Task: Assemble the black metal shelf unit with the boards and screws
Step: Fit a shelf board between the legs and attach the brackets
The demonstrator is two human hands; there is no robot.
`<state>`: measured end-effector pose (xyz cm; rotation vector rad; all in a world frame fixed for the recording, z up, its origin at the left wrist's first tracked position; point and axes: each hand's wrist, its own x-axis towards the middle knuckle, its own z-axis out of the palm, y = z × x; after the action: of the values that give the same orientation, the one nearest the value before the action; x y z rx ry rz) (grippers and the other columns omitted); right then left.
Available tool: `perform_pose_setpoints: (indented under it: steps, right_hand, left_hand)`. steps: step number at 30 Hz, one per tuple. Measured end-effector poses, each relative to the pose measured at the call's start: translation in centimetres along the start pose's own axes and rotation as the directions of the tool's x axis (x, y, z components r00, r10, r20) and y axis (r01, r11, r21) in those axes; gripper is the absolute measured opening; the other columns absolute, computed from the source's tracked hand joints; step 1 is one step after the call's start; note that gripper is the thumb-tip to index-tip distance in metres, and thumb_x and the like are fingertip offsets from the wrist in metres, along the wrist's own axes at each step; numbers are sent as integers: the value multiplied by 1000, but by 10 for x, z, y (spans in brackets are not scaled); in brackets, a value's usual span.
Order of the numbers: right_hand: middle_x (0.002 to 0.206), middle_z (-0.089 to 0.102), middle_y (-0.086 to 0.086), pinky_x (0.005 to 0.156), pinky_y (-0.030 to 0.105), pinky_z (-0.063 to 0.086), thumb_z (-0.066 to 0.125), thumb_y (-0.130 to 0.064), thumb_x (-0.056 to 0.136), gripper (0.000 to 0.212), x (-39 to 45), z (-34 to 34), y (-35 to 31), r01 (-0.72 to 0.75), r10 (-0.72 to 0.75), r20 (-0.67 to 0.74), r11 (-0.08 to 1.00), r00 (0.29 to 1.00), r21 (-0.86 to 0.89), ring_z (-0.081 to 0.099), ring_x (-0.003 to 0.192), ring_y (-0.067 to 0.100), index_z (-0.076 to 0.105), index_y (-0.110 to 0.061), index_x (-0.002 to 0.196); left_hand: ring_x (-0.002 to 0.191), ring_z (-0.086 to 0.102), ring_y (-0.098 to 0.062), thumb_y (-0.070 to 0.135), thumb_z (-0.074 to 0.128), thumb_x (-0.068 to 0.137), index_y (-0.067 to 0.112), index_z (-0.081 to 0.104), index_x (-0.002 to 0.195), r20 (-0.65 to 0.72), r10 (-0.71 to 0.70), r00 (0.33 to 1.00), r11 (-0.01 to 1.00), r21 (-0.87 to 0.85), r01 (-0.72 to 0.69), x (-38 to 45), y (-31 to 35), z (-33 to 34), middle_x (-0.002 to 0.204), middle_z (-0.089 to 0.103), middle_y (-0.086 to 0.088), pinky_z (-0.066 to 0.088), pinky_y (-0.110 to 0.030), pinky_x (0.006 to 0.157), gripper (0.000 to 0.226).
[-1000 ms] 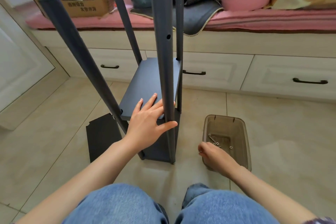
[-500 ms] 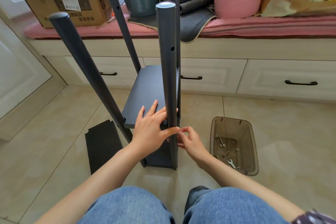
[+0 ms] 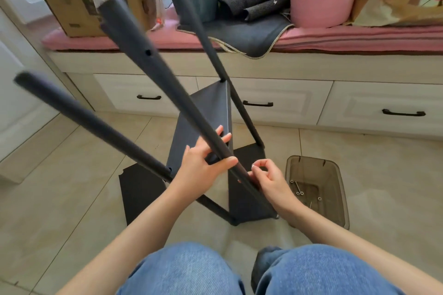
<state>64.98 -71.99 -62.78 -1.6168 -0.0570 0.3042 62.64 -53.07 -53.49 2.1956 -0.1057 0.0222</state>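
With the left hand gripping a tilted post and the right hand pinching (a screw, seemingly) beside it, one board looks mounted, others remain.

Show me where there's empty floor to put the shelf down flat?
Bare tiles lie right of the brown bin, below the drawers, and left of the loose black board. The middle is crowded: shelf unit, both hands, board, bin.
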Motion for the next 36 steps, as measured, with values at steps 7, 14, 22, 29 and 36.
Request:
perform_pose_setpoints:
  steps: [7, 14, 22, 29, 36]
  right_hand:
    - [97, 71, 6, 79, 17, 51, 48, -19, 103, 11, -3, 7, -11, 10, -8, 19, 995, 1000, -96, 68, 92, 7, 50, -18, 113]
    - [96, 73, 6, 87, 21, 51, 47, -19, 103, 11, -9, 19, -10, -24, 29, 41, 993, 999, -118, 68, 93, 10, 50, -16, 113]
    - [91, 73, 1, 75, 12, 48, 49, -22, 102, 7, -11, 29, 9, -71, 77, 21, 975, 997, -213, 68, 92, 8, 51, -19, 108]
    - [88, 72, 1, 68, 5, 47, 50, -22, 102, 4, -4, 42, 30, -55, 76, 63, 956, 995, -289, 67, 83, 0, 49, -25, 100]
    - [87, 71, -3, 72, 12, 50, 50, -25, 102, 6, 0, 56, 44, -38, 84, 103, 922, 991, -386, 66, 84, -2, 48, -30, 99]
  left_hand:
    - [139, 31, 11, 23, 68, 90, 44, 44, 135, -47, -67, 997, 953, -299, 49, -30, -37, -7, 154, 33, 28, 30, -21, 113, 56]
    - [129, 41, 16, 47, 67, 83, 72, 41, 128, 40, -167, 985, 909, -380, 170, -46, -73, -13, 147, 43, 34, 35, -9, 100, 58]
    - [107, 49, 27, 47, 64, 84, 56, 34, 147, 112, -333, 936, 834, -429, 348, -56, -108, -6, 125, 49, 46, 34, -27, 111, 70]
    - [103, 49, 25, 28, 56, 101, 38, 32, 153, 82, -443, 893, 796, -423, 434, -71, -133, 5, 133, 44, 30, 38, 1, 87, 59]
    - [124, 50, -6, 35, 58, 98, 35, 39, 150, 75, -548, 833, 730, -444, 520, -86, -156, 15, 135, 56, 10, 36, -28, 109, 56]
